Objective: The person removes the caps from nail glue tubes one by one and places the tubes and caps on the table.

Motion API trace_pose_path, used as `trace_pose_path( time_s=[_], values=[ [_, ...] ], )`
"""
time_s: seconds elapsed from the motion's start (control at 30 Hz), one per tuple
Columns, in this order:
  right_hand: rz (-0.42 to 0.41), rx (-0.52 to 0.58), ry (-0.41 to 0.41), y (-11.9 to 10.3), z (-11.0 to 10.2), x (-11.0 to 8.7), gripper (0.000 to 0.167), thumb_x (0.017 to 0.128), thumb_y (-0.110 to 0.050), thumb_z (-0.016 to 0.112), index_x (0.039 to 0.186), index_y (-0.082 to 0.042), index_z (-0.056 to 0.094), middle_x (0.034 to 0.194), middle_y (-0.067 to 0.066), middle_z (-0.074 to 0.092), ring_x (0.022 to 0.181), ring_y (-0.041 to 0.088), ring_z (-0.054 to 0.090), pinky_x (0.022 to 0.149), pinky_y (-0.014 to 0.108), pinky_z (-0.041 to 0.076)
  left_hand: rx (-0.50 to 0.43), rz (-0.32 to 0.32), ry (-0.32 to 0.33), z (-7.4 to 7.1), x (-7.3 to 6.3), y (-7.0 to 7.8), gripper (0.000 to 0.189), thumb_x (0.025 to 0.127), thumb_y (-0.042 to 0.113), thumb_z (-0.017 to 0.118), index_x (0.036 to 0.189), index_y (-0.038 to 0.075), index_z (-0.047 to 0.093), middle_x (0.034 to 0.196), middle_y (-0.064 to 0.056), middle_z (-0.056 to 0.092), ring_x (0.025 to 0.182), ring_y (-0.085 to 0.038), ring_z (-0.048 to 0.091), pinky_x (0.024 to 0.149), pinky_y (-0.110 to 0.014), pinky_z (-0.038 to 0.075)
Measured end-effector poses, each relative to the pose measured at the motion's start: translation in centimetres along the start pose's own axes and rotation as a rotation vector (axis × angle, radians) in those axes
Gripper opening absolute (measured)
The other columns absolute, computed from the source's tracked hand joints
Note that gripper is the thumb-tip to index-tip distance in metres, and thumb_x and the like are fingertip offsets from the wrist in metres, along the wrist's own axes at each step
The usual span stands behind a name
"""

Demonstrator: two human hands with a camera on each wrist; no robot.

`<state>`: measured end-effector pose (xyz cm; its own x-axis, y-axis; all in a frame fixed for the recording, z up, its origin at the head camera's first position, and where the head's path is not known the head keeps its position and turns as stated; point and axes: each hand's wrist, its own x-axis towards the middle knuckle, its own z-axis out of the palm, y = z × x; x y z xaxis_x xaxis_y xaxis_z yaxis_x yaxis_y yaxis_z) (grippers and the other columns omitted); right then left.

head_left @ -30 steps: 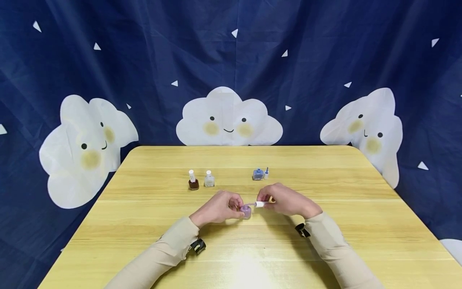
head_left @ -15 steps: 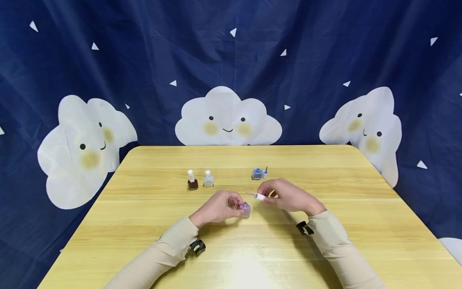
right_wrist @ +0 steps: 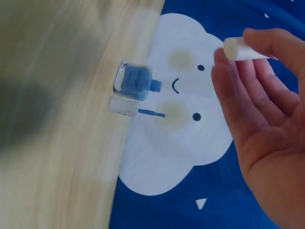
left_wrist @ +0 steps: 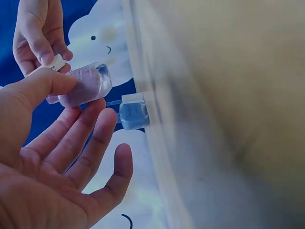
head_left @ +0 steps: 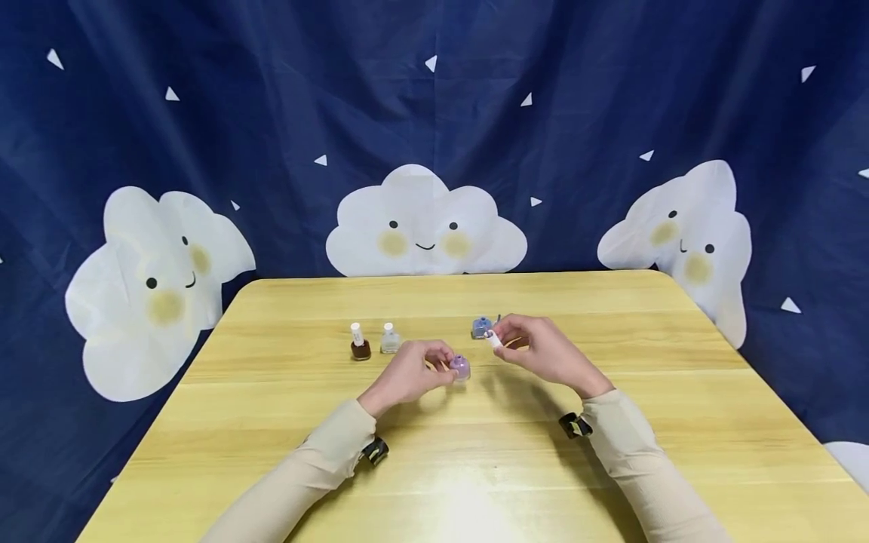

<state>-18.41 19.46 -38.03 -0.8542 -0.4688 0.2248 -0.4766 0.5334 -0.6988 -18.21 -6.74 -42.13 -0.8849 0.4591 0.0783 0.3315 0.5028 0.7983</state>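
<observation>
My left hand [head_left: 416,371] pinches a lilac nail polish bottle [head_left: 460,368] between thumb and fingertips; its neck is uncapped in the head view. In the left wrist view the same nail polish bottle [left_wrist: 88,86] shows clear glass at its base. To its right, my right hand [head_left: 546,351] grips a white nail polish cap [head_left: 494,339] with thumb and fingers, apart from the bottle. The right wrist view shows that cap [right_wrist: 233,49] end-on, its brush hidden. Just beyond the right fingertips stands an open blue nail polish bottle [right_wrist: 135,82].
Beside the blue bottle, its white cap [right_wrist: 123,106] stands with the blue brush pointing up. Further left on the wooden table [head_left: 271,422] are a dark brown nail polish bottle [head_left: 360,350] and a clear one [head_left: 390,343], both capped. A dark blue cloud-print curtain [head_left: 584,90] hangs behind.
The right hand has drawn the cap and brush out of the lilac bottle's neck and moved away toward the blue bottle, turning the cap. The left hand has moved forward with the lilac bottle.
</observation>
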Motion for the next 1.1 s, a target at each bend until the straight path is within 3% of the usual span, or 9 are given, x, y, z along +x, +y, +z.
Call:
trace_pose_path(
  time_s=[0.2,0.4,0.77,0.93,1.1],
  values=[
    [0.047,0.034,0.105,1.2,-0.2,0.1,0.015,0.093,-0.010,0.075,0.107,-0.008,0.071,0.100,0.002,0.073,0.093,0.018,0.067,0.082,0.036,0.055,0.000,0.002,0.030,0.1,1.4,0.7,0.015,0.087,0.016,0.078,0.102,0.017,0.073,0.091,0.005,0.072,0.084,-0.014,0.065,0.068,-0.029,0.052],
    [0.070,0.073,0.164,2.3,-0.2,0.4,0.016,0.091,-0.008,0.076,0.106,-0.006,0.071,0.096,0.004,0.074,0.090,0.018,0.067,0.079,0.030,0.056,0.016,0.000,0.058,0.5,3.0,1.1,0.016,0.087,0.018,0.078,0.102,0.016,0.074,0.094,0.005,0.073,0.087,-0.013,0.065,0.075,-0.030,0.053],
    [0.140,0.084,0.168,5.4,0.1,0.7,0.018,0.089,-0.007,0.078,0.103,-0.004,0.067,0.095,0.008,0.073,0.089,0.018,0.068,0.079,0.028,0.058,-0.023,-0.011,0.104,2.0,6.4,1.3,0.018,0.087,0.015,0.080,0.102,0.009,0.073,0.098,-0.003,0.076,0.087,-0.014,0.069,0.081,-0.029,0.057],
    [0.153,0.090,0.135,6.3,0.3,0.7,0.017,0.088,-0.005,0.078,0.101,-0.003,0.066,0.095,0.010,0.073,0.089,0.024,0.071,0.074,0.023,0.056,-0.007,-0.026,0.102,2.4,7.1,0.9,0.018,0.085,0.011,0.081,0.100,0.007,0.073,0.096,-0.005,0.074,0.085,-0.016,0.068,0.081,-0.030,0.057],
    [0.170,0.028,0.105,6.4,0.4,1.1,0.018,0.088,-0.007,0.078,0.102,-0.003,0.067,0.096,0.009,0.073,0.091,0.024,0.072,0.075,0.025,0.055,0.005,-0.061,0.077,2.5,7.5,0.4,0.018,0.085,0.007,0.081,0.101,0.007,0.072,0.096,-0.005,0.074,0.084,-0.015,0.067,0.081,-0.029,0.057]
  ],
)
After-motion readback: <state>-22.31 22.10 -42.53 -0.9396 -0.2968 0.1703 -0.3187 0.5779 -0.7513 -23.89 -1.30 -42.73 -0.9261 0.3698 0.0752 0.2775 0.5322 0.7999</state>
